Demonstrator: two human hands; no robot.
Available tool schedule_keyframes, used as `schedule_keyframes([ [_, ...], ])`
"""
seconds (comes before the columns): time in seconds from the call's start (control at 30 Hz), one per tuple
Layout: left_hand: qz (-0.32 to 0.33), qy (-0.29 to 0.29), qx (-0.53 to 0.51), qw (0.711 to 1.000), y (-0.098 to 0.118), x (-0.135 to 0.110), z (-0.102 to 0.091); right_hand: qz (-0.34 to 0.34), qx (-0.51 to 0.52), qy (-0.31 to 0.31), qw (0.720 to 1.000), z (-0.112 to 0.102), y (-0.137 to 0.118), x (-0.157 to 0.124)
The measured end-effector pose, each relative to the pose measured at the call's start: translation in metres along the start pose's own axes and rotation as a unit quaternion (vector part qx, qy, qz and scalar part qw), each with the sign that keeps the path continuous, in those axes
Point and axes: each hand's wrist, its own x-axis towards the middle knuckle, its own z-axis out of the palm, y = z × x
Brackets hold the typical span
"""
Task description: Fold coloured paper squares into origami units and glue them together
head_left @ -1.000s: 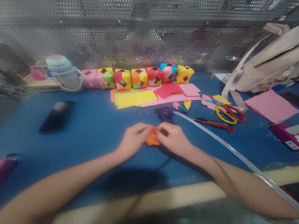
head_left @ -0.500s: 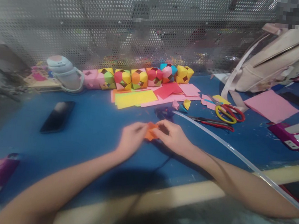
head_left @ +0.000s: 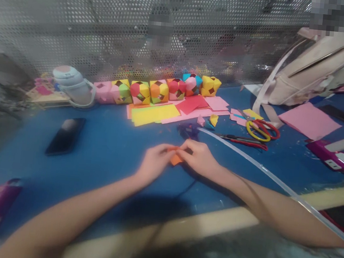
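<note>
Between my two hands is a small piece of folded orange paper [head_left: 176,159], held just above the blue tabletop [head_left: 112,143]. My left hand [head_left: 157,160] pinches its left side with thumb and fingers. On the other side my right hand [head_left: 199,157] is closed on it too, thumb across the top edge. Fingers cover much of the paper, so its full shape is hidden. Beyond the hands lie small folded paper pieces in pink [head_left: 201,120] and yellow [head_left: 213,119].
Several folded paper cubes [head_left: 140,92] line the back, behind stacked coloured sheets [head_left: 155,114]. Scissors [head_left: 258,130], a pale tube [head_left: 259,166], pink paper [head_left: 309,120] and a backpack [head_left: 311,73] are to the right. A phone [head_left: 66,136] and a bottle [head_left: 73,86] stand left.
My hands have come closer together on the orange paper, with the left hand shifting slightly right. Less of the paper shows now, and its visible part sits lower, below my thumbs.
</note>
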Motion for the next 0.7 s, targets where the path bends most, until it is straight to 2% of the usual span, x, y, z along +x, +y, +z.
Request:
schedule_keyframes([
  [0.27, 0.026, 0.033, 0.018, 0.999, 0.001, 0.001, -0.003, 0.024, 0.05, -0.004, 0.998, 0.0, -0.004, 0.0],
  [0.43, 0.026, 0.02, -0.001, 0.999, 0.005, -0.002, -0.002, 0.002, 0.028, 0.022, 0.999, 0.0, -0.004, -0.002],
  [0.53, 0.027, 0.028, -0.018, 0.999, 0.003, 0.002, -0.004, -0.008, 0.023, 0.01, 1.0, -0.003, -0.007, -0.001],
  [0.7, 0.006, 0.097, -0.063, 0.993, -0.009, 0.025, -0.018, 0.001, -0.044, -0.029, 0.999, -0.024, -0.006, 0.002],
])
